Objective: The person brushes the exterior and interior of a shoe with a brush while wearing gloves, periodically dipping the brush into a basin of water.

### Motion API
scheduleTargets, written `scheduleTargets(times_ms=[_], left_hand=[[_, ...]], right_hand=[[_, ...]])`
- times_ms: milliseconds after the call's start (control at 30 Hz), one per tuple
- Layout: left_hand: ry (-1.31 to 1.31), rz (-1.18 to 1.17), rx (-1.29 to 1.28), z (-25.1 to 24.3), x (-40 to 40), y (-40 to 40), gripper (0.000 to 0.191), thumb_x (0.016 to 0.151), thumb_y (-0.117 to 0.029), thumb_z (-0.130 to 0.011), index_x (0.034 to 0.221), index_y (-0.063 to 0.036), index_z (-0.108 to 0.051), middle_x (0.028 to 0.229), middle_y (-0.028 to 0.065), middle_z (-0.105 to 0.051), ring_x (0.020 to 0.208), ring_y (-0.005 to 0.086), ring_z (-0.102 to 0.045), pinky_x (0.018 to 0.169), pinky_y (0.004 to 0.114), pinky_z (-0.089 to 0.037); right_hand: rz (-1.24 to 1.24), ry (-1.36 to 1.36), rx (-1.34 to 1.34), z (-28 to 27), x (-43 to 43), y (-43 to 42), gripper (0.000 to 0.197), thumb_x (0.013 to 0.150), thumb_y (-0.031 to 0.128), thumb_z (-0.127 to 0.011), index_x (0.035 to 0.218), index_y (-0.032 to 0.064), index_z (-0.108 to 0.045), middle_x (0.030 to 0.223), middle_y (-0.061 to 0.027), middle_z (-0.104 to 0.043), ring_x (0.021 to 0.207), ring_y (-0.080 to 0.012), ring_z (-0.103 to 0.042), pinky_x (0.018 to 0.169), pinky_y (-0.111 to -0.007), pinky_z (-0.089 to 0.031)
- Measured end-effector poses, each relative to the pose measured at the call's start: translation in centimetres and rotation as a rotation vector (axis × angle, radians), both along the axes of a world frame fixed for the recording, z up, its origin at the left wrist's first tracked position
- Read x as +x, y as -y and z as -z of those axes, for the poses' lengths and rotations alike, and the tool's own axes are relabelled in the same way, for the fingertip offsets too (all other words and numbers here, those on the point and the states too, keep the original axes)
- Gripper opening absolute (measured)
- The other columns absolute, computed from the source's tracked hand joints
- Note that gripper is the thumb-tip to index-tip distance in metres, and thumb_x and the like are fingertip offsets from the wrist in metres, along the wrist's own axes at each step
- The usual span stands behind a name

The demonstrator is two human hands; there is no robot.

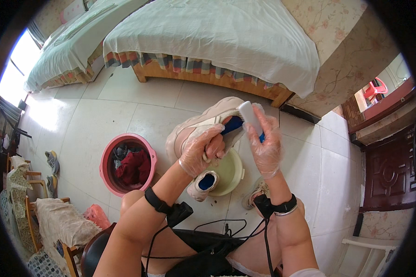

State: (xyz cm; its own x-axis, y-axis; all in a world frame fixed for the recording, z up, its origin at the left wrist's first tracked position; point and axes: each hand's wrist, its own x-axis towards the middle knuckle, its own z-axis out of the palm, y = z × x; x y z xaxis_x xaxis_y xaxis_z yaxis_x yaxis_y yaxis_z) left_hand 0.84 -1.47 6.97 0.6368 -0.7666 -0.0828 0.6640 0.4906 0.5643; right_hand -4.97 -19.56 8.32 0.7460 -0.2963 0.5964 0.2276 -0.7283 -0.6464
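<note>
My left hand point(206, 145), in a clear plastic glove, grips a pale pink and cream sneaker point(190, 126) by its collar and tongue. The shoe is held up before me with its blue insole point(231, 125) showing. In my right hand point(266, 145), gloved the same way, is a white-backed brush point(250, 116) with blue bristles, close to the shoe's heel. Below the held shoe, a pale green basin point(230, 176) of water stands on the floor. The matching sneaker point(198, 189), also blue inside, leans at the basin's near left edge.
A pink tub point(105, 173) with dark red and grey cloth stands on the tiled floor to the left. Grey shoes point(52, 162) lie further left, near covered wooden chairs point(60, 214). A bed point(208, 38) is ahead. Black cables point(228, 232) hang across my lap.
</note>
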Motion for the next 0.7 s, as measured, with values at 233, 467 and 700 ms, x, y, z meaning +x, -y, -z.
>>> scheduleTargets(times_ms=[233, 467, 700], left_hand=[[0.211, -0.053, 0.287, 2.3, -0.1, 0.1, 0.037, 0.104, -0.031, -0.047, 0.129, -0.0065, -0.058, 0.056, -0.0015, -0.038, 0.056, 0.0104, -0.041, 0.062, 0.026, -0.041], [0.615, -0.088, 0.619, 4.0, -0.6, -0.5, 0.044, 0.104, -0.042, -0.043, 0.125, -0.0097, -0.063, 0.068, 0.0012, -0.049, 0.066, 0.0111, -0.048, 0.067, 0.027, -0.046], [0.505, -0.067, 0.704, 3.7, -0.4, -0.3, 0.039, 0.100, -0.042, -0.049, 0.112, -0.0108, -0.069, 0.065, 0.0011, -0.052, 0.063, 0.0119, -0.050, 0.060, 0.027, -0.045]], right_hand=[[-0.006, -0.069, -0.043, -0.3, -0.3, 0.3, 0.047, 0.087, 0.016, -0.073, 0.132, 0.0148, -0.063, 0.098, -0.0108, -0.058, 0.082, -0.0244, -0.059, 0.072, -0.035, -0.051], [-0.136, -0.187, 0.068, 0.6, -0.4, -1.1, 0.046, 0.086, 0.017, -0.074, 0.130, 0.0146, -0.064, 0.098, -0.0125, -0.060, 0.083, -0.0258, -0.060, 0.073, -0.035, -0.050], [-0.057, -0.171, -0.040, 0.5, -0.3, -0.3, 0.045, 0.086, 0.018, -0.074, 0.130, 0.0151, -0.065, 0.098, -0.0124, -0.060, 0.086, -0.0273, -0.061, 0.076, -0.036, -0.050]])
